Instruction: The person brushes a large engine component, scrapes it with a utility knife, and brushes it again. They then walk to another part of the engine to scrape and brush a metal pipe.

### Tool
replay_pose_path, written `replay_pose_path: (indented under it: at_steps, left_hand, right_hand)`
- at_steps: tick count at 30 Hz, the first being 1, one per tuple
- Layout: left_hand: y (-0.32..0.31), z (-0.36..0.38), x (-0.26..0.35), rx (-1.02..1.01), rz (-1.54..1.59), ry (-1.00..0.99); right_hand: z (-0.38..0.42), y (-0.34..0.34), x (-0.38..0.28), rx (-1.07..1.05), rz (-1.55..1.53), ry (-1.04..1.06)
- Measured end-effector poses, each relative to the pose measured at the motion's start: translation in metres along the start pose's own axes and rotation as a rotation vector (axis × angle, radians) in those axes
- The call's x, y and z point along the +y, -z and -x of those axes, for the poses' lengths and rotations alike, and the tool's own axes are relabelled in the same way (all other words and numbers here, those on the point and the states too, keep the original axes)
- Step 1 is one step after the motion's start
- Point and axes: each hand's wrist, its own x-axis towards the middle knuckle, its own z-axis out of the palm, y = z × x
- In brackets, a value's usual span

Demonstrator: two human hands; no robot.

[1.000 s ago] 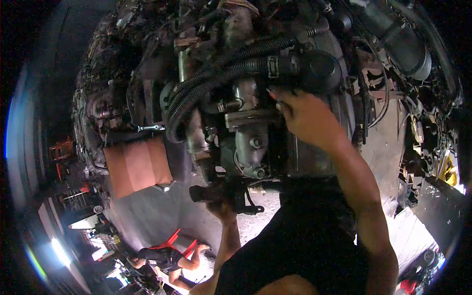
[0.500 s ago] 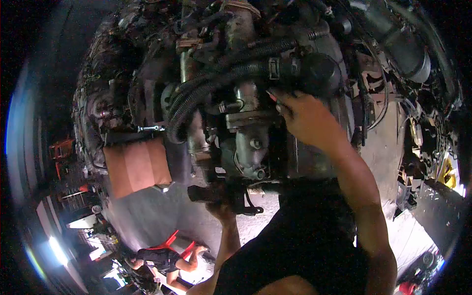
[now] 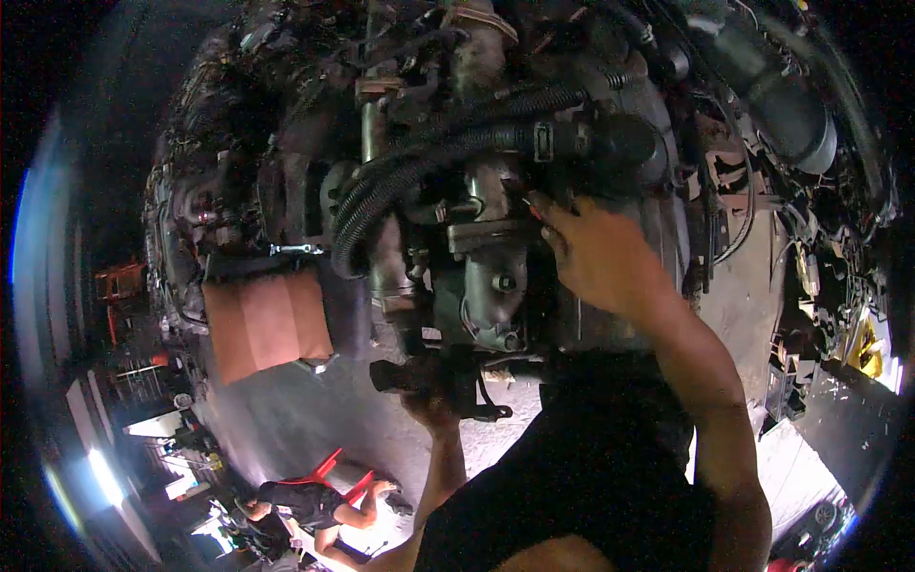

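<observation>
A greasy engine (image 3: 477, 267) hangs over me with black corrugated hoses (image 3: 429, 162) looping across it. My right hand (image 3: 596, 253) is raised against the engine just under the hose clamp (image 3: 545, 141), fingers closed on a thin red-tipped tool (image 3: 530, 205). My left hand (image 3: 431, 408) reaches up lower down and grips a black part (image 3: 429, 375) at the engine's bottom edge. Most of that part and the left fingers are hidden in shadow.
A brown flat box-like piece (image 3: 267, 319) hangs at the engine's left. A big grey pipe (image 3: 777, 86) runs at the upper right. Another person (image 3: 315, 505) sits by a red frame on the concrete floor below. Clutter lines the right side.
The view has shifted a little, so the engine sits slightly lower and to the right. Both hands stay on the same spots.
</observation>
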Motion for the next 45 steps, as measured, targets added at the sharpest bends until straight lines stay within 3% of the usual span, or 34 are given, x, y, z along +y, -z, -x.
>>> replay_pose_path:
  at_steps: [1,2,4,5,7,9,10,12,13,16,18,23,25,27,32,34,38,41,43,45]
  left_hand:
    - [0.015,-0.004,0.001,0.001,-0.001,0.0]
    - [0.031,-0.008,0.003,-0.087,-0.712,-0.148]
    - [0.02,-0.006,0.004,-0.188,-1.421,-0.299]
    - [0.012,0.0,-0.002,-0.106,-0.838,-0.251]
    - [-0.003,0.001,0.0,-0.022,-0.253,-0.203]
    - [-0.006,-0.005,0.005,0.038,0.571,0.241]
    - [0.001,-0.004,0.003,0.039,0.569,0.245]
    - [0.016,-0.004,-0.003,0.026,0.125,0.07]
    - [0.019,-0.006,-0.003,0.023,0.125,0.075]
    - [0.027,-0.013,-0.001,-0.291,0.504,0.206]
    - [0.025,-0.016,-0.002,-0.307,0.4,0.129]
    - [0.016,-0.009,0.001,-0.243,0.371,0.148]
    - [0.008,-0.004,0.001,-0.205,0.334,0.149]
    - [0.0,0.004,-0.007,0.031,-0.605,-0.3]
    - [-0.009,-0.002,-0.003,-0.08,-0.261,-0.188]
    - [-0.022,0.0,0.001,-0.098,-0.16,-0.174]
    - [-0.038,0.003,0.006,-0.011,-0.398,-0.255]
    - [-0.043,0.005,0.004,0.07,-0.506,-0.263]
    - [-0.039,0.004,0.004,0.107,-0.549,-0.287]
    - [-0.023,-0.002,0.002,0.007,-0.374,-0.279]
  right_hand:
    - [0.002,-0.004,0.002,0.022,0.013,0.007]
    - [-0.002,-0.003,0.001,0.019,0.01,0.0]
    - [-0.014,0.003,-0.003,-0.023,0.017,-0.03]
    - [-0.01,0.007,-0.007,-0.022,0.016,-0.031]
    - [0.001,0.012,-0.018,-0.039,0.074,-0.047]
    - [0.002,0.009,-0.017,-0.006,0.087,-0.009]
    - [0.004,0.006,-0.015,0.022,0.094,0.012]
    - [-0.016,0.0,-0.005,0.008,0.108,-0.006]
    - [-0.023,0.001,-0.004,-0.003,0.125,-0.01]
    - [-0.009,0.006,-0.011,-0.011,0.108,-0.012]
    - [0.007,0.008,-0.017,0.012,0.148,0.011]
    - [-0.012,0.003,-0.009,0.044,0.134,0.034]
    - [-0.02,0.004,-0.013,-0.035,0.17,-0.028]
    - [-0.006,0.002,-0.011,-0.038,0.131,0.007]
    - [0.031,0.008,0.019,-0.017,0.0,0.135]
    - [0.032,0.005,0.037,-0.028,-0.169,-0.009]
    - [0.031,0.008,0.049,-0.209,-0.272,-0.179]
    - [0.03,-0.011,0.061,-0.147,-0.301,-0.145]
    - [0.027,-0.021,0.062,0.112,-0.345,0.055]
    - [0.023,-0.02,0.056,0.149,-0.322,0.08]
